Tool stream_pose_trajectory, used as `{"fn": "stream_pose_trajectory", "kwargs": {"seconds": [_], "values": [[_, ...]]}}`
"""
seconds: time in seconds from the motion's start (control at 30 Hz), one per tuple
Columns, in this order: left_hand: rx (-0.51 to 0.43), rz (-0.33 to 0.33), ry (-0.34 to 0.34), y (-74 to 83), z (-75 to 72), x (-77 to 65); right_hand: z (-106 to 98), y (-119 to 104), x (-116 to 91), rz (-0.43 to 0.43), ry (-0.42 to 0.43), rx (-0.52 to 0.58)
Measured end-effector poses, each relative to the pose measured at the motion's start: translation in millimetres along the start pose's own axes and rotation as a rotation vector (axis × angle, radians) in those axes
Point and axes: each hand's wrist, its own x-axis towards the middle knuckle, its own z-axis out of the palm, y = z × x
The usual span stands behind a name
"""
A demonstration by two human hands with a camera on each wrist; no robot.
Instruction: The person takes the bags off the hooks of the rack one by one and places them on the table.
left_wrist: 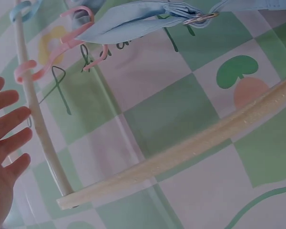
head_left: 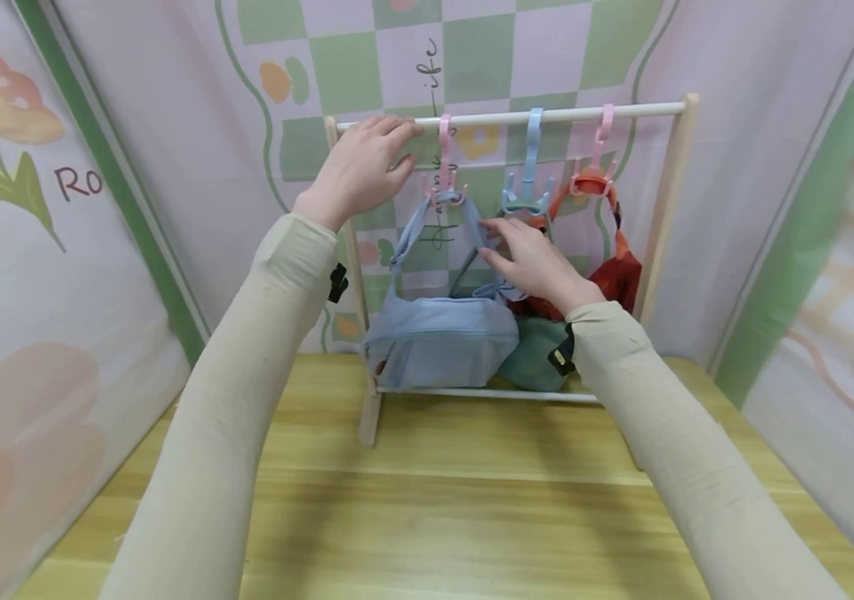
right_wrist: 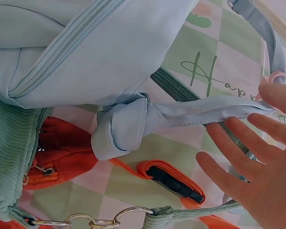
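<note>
A light blue bag (head_left: 445, 333) hangs by its strap (right_wrist: 200, 112) from a pink hook (head_left: 445, 154) on the rack's white top rail (head_left: 490, 119). My left hand (head_left: 367, 167) is at the rail's left end, its fingers spread and relaxed beside the rail in the left wrist view. The right hand (head_left: 535, 258) is next to the right side of the bag's strap, fingers extended with gaps between them. In the right wrist view its fingertips (right_wrist: 214, 129) are right at the strap, which ends in a knotted bow (right_wrist: 119, 133) by the zipped bag body.
Right of the blue bag, a green corduroy bag (head_left: 535, 358) hangs from a blue hook (head_left: 533, 150). A red-orange bag (head_left: 619, 279) hangs from another pink hook (head_left: 603, 137). The wooden rack (head_left: 666, 208) stands on a wooden table (head_left: 427, 517), before printed cloth walls.
</note>
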Motion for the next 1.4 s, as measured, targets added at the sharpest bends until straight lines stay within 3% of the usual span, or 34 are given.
{"fn": "stream_pose_trajectory", "kwargs": {"seconds": [0.9,1.4], "values": [[-0.047,-0.044,-0.127,7.3,-9.1,20.9,-1.2,-0.3,12.2,0.035,0.009,0.021],[-0.088,-0.056,-0.17,12.9,-10.2,28.9,1.3,4.6,19.4,0.097,-0.031,0.011]]}}
